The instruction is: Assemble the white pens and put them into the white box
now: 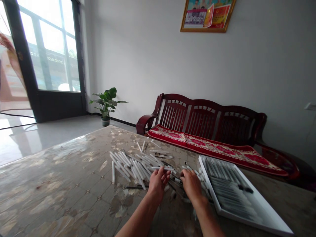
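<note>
A loose heap of white pen barrels (130,167) lies scattered on the glass-topped table (61,184), with some dark-tipped pens among them. My left hand (157,184) is at the heap's near edge, its fingertips beside a white pen (160,168). Whether that hand grips the pen is hard to tell. My right hand (191,185) sits just to the right, its fingers among the pens. To its right lies a white shallow tray (233,197), filled with neat rows of dark-capped pens.
A dark red wooden bench (201,118) with a red patterned cushion (209,148) stands behind the table. A potted plant (106,103) stands on the floor near a glass door (53,56). A framed poster (207,15) hangs on the wall.
</note>
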Demonstrator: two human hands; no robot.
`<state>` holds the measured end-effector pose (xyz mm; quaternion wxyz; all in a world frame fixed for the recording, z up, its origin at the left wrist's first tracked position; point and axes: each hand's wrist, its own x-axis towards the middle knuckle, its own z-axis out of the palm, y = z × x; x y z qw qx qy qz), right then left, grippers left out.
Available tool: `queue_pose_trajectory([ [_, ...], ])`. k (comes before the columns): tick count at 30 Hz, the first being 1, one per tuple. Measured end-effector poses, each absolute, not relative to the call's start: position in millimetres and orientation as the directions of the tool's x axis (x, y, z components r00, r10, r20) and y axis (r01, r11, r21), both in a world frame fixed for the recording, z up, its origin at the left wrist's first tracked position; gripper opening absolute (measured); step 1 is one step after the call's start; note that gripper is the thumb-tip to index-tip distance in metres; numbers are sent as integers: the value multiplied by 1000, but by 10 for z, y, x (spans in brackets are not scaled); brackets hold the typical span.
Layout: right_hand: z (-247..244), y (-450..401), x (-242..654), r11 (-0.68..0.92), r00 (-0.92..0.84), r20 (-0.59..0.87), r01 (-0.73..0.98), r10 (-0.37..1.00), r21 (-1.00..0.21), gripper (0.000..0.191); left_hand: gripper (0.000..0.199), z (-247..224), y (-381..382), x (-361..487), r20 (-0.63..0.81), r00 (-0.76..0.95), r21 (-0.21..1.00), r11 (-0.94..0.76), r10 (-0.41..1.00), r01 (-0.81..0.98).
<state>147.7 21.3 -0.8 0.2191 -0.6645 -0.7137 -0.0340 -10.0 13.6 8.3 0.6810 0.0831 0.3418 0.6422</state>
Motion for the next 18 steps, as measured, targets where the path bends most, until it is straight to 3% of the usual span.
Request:
queue_pose_trajectory([
  [2,-37,224,1436,149,57,402,874,914,-462,10,14,81,141,-100,-352,-59,555,158,934,-817],
  [4,-59,240,1377,206,153,412,681,898,-703,9,15,77,151,-101,-350,-62,557,154,935,-816],
  [6,-66,251,1309,275,223,407,454,886,-848,15,17,74,160,-102,-351,-64,557,153,934,-816],
  [11,-24,225,1186,318,311,356,168,881,-933,28,17,80,163,-107,-353,-65,552,152,933,-820],
  [18,-17,187,1150,306,325,339,148,883,-940,26,19,70,142,-87,-329,-60,566,146,942,-812],
])
